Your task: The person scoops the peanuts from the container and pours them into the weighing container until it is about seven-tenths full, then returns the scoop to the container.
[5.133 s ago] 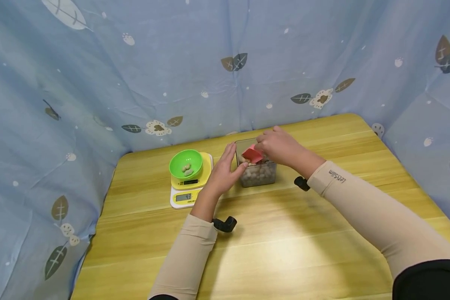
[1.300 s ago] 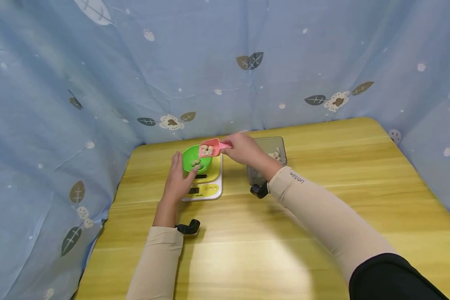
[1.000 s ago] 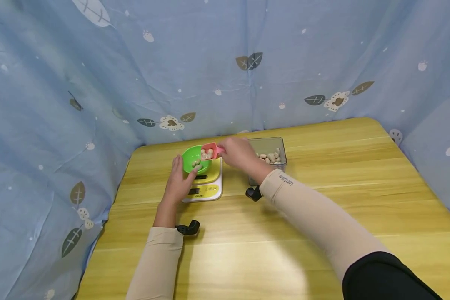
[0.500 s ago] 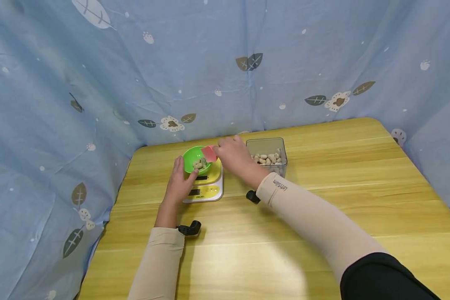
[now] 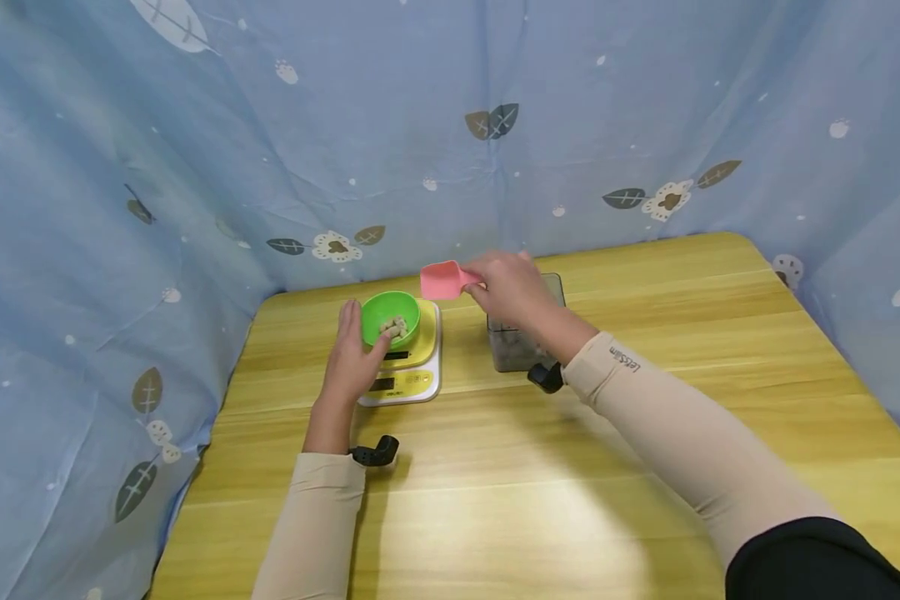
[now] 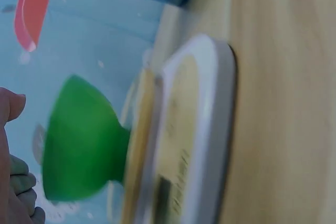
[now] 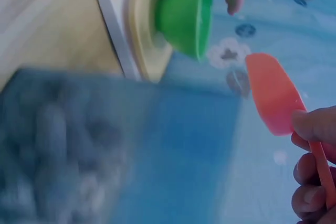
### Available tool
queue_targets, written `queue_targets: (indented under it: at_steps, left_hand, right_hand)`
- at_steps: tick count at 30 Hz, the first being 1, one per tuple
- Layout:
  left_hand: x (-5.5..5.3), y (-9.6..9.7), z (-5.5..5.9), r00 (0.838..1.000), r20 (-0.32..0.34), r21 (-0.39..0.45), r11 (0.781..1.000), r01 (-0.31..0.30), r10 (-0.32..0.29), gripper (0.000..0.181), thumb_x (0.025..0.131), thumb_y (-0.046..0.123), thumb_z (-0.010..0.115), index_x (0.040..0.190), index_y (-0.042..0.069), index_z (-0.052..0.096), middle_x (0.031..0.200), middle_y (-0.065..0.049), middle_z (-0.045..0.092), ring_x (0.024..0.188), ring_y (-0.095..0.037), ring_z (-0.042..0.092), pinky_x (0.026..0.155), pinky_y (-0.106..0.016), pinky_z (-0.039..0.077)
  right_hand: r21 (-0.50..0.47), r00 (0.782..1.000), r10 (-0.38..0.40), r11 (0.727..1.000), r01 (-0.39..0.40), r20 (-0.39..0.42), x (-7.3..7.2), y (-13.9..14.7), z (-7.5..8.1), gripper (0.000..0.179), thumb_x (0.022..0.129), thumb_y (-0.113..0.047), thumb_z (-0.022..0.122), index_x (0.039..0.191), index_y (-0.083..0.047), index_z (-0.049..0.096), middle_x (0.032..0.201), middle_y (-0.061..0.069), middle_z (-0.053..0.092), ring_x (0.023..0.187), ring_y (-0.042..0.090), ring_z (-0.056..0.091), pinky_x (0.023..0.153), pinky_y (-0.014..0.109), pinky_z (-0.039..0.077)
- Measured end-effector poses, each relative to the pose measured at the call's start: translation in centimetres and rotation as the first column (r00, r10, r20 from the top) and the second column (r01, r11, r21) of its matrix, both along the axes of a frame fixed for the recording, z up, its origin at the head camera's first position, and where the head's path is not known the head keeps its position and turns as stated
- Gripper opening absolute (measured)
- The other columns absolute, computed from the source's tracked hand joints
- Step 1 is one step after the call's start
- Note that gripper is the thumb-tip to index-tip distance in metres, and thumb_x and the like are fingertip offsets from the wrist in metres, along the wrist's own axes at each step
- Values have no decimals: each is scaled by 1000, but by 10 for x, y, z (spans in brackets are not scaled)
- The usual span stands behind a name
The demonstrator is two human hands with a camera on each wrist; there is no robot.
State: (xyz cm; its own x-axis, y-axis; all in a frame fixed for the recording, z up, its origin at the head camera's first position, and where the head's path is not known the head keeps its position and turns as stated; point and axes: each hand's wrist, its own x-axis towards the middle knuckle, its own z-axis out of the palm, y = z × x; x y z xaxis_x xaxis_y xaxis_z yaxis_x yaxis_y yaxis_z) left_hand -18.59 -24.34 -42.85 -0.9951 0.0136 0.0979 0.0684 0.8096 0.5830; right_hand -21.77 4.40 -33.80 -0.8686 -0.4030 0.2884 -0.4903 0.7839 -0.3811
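Note:
My right hand [image 5: 516, 287] grips the handle of a pink scoop [image 5: 441, 281], raised between a green bowl [image 5: 378, 310] and a clear grey box [image 5: 513, 350]. No pieces show in the scoop. Several pale, nut-like pieces [image 5: 393, 326] lie in the bowl, which stands on a yellow and white kitchen scale [image 5: 412, 385]. Beside the bowl's left rim, my left hand [image 5: 350, 358] is held with fingers extended and thumb apart. In the left wrist view, a gap shows between the thumb [image 6: 11, 106] and the green bowl [image 6: 84, 145]. The scale's reading is too dark to make out.
The box, partly hidden by my right hand and forearm, holds more pieces, blurred in the right wrist view. Everything stands on a wood-grain table [image 5: 495, 467]. A blue patterned curtain [image 5: 435, 125] hangs behind the table and along its sides.
The scoop went from the box to the bowl and tipped several pieces in. Since then my right hand has lifted it up and right. My left hand moved earlier from box to bowl.

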Motion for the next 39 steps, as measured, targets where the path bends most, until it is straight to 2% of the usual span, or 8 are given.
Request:
queue_targets:
  at_steps: [5,9,15,20,23,28,33,39]
  left_hand:
    - [-2,27,19,994,-64,21,996,89,-88,85,98,54,46,160,15,2,166,3,-5,153,-21,-2,120,-56,17]
    - [-5,53,28,979,-89,42,981,189,-185,84,99,54,45,160,11,6,166,5,-4,153,-19,-2,120,-56,18]
    - [-8,90,31,952,-85,63,952,300,-294,80,99,56,42,160,20,5,165,11,-3,153,-14,-3,122,-52,15]
    - [-10,117,28,928,-53,72,926,371,-368,75,102,49,43,160,22,4,165,11,-2,152,-9,-3,123,-46,14]
    - [-11,130,25,918,-30,75,915,397,-396,72,103,46,42,160,21,6,166,10,-1,152,-8,-2,123,-45,15]
    - [-12,141,16,907,-12,39,906,421,-420,72,102,52,37,160,20,8,166,7,1,153,-13,1,123,-44,15]
    - [-11,142,9,904,-6,35,903,428,-428,74,101,58,33,160,18,11,166,10,-1,153,-14,2,122,-43,16]
    - [-12,143,13,894,3,-3,894,448,-448,77,101,62,30,160,18,8,166,10,-4,152,-12,0,122,-44,17]
  right_hand:
    - [-61,998,-44,997,46,35,6,45,12,34,92,-29,70,124,-16,70,117,5,71,100,23,64,84,45,37]
    - [-61,998,-61,996,63,28,11,76,15,32,92,-27,71,121,-14,71,113,7,71,94,24,63,84,47,36]
    - [-23,997,-78,997,77,-7,17,102,14,26,91,-21,72,115,-10,74,101,10,71,83,26,62,81,48,36]
    - [122,993,-42,991,55,-111,20,109,7,24,90,-20,73,112,-13,76,81,6,63,68,22,53,69,40,29]
    - [222,976,20,975,30,-218,21,109,-1,19,88,-16,73,106,-17,78,75,4,60,64,22,50,64,37,24]
    - [321,925,124,947,-2,-359,16,103,-16,21,85,-4,73,100,-17,80,71,3,60,65,22,55,62,36,28]
    - [369,886,194,929,-28,-421,13,98,-26,25,83,0,75,101,-18,80,79,4,66,72,24,61,63,36,33]
    - [449,871,237,893,-21,-430,10,90,-29,27,81,-5,78,104,-20,79,84,3,68,72,23,60,65,36,31]
